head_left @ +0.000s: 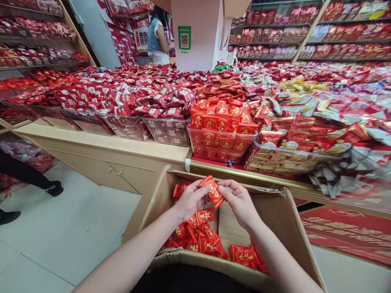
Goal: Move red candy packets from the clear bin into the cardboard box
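One red packet with gold print [215, 193] is held between both hands over an open cardboard box [275, 203]. My left hand [191, 199] pinches its upper left part between thumb and fingers. On the other side, my right hand [240, 199] grips the packet's right edge with thumb and fingers. Below them in the box lie several similar red packets [203, 234], mostly on the left, with a smaller group [244, 256] near the front right.
Clear bins of red packets [221, 142] line the counter [146, 152] beyond the box. A walking person's leg [27, 173] shows at the left. Another person [159, 36] stands behind the counter, near a white pillar [198, 57]. Stocked shelves [271, 42] rise behind.
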Motion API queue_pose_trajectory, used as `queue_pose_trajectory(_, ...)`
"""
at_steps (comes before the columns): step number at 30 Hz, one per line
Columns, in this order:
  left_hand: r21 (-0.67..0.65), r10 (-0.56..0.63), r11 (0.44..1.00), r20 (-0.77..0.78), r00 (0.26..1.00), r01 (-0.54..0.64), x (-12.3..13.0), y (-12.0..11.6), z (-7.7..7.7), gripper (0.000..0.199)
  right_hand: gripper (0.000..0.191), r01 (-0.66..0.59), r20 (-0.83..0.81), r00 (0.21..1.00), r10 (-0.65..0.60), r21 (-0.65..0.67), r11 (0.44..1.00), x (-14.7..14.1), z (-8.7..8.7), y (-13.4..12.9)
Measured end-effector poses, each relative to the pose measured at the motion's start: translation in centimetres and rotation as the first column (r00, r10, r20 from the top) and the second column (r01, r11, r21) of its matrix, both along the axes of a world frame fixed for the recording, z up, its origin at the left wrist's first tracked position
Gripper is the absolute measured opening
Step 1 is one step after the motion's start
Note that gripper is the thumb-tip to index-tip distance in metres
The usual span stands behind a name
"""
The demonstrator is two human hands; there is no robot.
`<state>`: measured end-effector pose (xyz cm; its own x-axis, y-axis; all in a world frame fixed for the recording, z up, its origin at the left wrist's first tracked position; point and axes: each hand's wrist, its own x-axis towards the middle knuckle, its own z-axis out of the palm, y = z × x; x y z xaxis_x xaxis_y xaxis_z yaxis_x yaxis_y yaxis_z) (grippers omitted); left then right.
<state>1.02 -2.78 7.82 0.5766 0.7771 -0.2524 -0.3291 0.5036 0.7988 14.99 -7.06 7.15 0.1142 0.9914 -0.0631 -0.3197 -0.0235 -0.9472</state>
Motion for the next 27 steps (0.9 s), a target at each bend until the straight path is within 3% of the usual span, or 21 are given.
queue_pose_trajectory(5,0.038,-0.024,0.999,-0.086,0.996,0.027,0.0,0.1,-0.3,0.025,0.025,0.002,0.034,0.999,0.0,-0.052,0.999,0.4,-0.7,-0.2)
queue_pose_trajectory(10,0.099,0.01,0.995,-0.278,0.96,0.018,-0.2,0.1,-0.6,0.028,0.029,-0.052,0.034,0.998,0.054,-0.05,0.997,0.0,-1.5,-0.6)
queue_pose_trajectory(16,-0.014,0.024,1.0,-0.178,0.984,-0.027,-0.4,0.0,-0.5,0.027,0.024,-0.103,0.072,0.992,0.105,-0.029,0.994,0.1,-2.2,-0.5)
queue_pose_trajectory(23,0.034,0.034,0.999,-0.187,0.982,-0.028,-0.5,-0.4,-0.7,0.023,0.018,-0.072,0.235,0.971,0.042,0.119,0.99,1.0,-2.7,-0.4)
queue_pose_trajectory(27,-0.053,0.073,0.996,-0.055,0.996,-0.076,-0.4,-0.6,-0.7,0.024,0.025,-0.017,0.137,0.991,0.01,0.05,0.999,0.2,-3.0,-0.2)
